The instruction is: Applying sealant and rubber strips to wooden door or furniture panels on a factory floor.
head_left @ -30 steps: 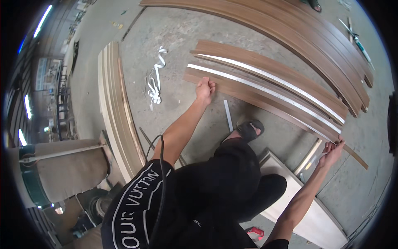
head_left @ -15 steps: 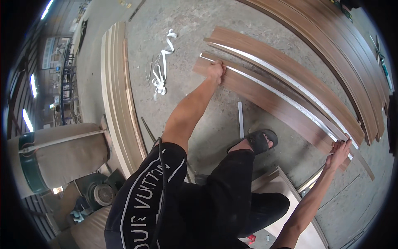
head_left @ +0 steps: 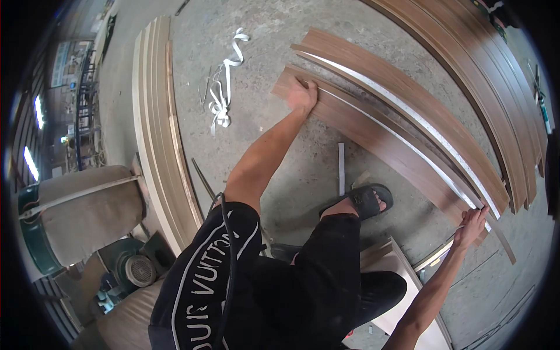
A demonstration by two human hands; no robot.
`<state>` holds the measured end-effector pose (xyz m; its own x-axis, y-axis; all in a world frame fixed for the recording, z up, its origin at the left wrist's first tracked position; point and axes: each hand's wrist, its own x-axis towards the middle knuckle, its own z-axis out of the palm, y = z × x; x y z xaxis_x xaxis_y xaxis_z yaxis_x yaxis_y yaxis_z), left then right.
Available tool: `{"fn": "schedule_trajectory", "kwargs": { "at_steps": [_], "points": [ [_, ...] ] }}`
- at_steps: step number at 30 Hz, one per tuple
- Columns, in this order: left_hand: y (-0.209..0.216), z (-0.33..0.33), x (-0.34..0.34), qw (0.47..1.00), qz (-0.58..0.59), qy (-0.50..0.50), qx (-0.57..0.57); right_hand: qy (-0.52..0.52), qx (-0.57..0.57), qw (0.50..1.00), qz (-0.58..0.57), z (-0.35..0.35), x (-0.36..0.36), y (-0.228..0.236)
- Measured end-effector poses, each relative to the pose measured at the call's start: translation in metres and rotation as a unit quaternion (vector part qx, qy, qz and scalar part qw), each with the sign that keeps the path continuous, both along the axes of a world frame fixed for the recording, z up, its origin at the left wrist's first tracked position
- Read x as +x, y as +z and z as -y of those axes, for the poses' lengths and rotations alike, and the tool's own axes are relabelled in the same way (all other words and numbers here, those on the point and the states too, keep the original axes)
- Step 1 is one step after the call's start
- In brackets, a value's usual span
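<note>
A long wood-grain board (head_left: pixel 373 137) lies slantwise on the floor in front of me, a white line showing along its length. My left hand (head_left: pixel 302 96) is closed over its far left end, thumb along the edge, fingertips partly hidden. At the opposite end my right hand (head_left: pixel 472 226) pinches a thin brown strip at the board's edge. The strip's loose tail (head_left: pixel 504 244) sticks out beyond my fingers. Just behind lies a second wood-grain board (head_left: pixel 402 87), also with a white band along its near edge; neither hand holds it.
More brown panels (head_left: pixel 455 64) are stacked at far right. Curled white strapping (head_left: pixel 220 108) lies on the floor, left of the boards. Pale planks (head_left: pixel 154 128) run along the left, beside a machine with a dust bag (head_left: pixel 87 204). A short grey bar (head_left: pixel 341 169) lies near my sandal (head_left: pixel 372 201).
The white line on the near board shows narrower, with more brown over it by my left hand. My right hand has shifted slightly down and left. The view has moved a little.
</note>
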<state>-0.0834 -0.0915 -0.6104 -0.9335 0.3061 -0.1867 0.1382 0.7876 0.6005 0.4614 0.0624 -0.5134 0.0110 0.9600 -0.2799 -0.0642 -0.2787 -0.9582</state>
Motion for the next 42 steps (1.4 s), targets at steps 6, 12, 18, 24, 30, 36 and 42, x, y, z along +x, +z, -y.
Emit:
{"fn": "schedule_trajectory", "kwargs": {
  "at_steps": [6, 12, 18, 24, 30, 36, 42],
  "points": [
    [0.021, 0.015, -0.033, 0.982, -0.135, -0.016, -0.13, 0.022, -0.014, 1.0, -0.002, 0.002, 0.0, -0.01],
    [0.02, 0.028, -0.067, 0.963, -0.065, -0.102, -0.241, -0.035, -0.023, 0.995, 0.086, 0.01, -0.041, -0.009],
    [0.025, 0.008, -0.054, 0.966, -0.032, -0.096, -0.238, -0.055, -0.102, 0.991, 0.062, -0.011, -0.005, -0.046],
    [0.025, 0.03, -0.046, 0.947, -0.301, -0.086, -0.072, -0.042, -0.097, 0.994, 0.034, -0.01, -0.018, -0.069],
    [0.034, 0.081, 0.155, 0.961, 0.11, -0.209, -0.144, -0.064, -0.071, 0.993, 0.067, -0.004, 0.004, -0.082],
    [0.025, 0.093, 0.188, 0.916, 0.171, -0.245, -0.269, -0.024, -0.074, 0.997, 0.018, -0.01, -0.004, -0.089],
    [0.02, 0.097, 0.193, 0.934, 0.155, -0.203, -0.25, -0.057, -0.084, 0.995, 0.013, -0.009, -0.018, -0.076]
  ]
}}
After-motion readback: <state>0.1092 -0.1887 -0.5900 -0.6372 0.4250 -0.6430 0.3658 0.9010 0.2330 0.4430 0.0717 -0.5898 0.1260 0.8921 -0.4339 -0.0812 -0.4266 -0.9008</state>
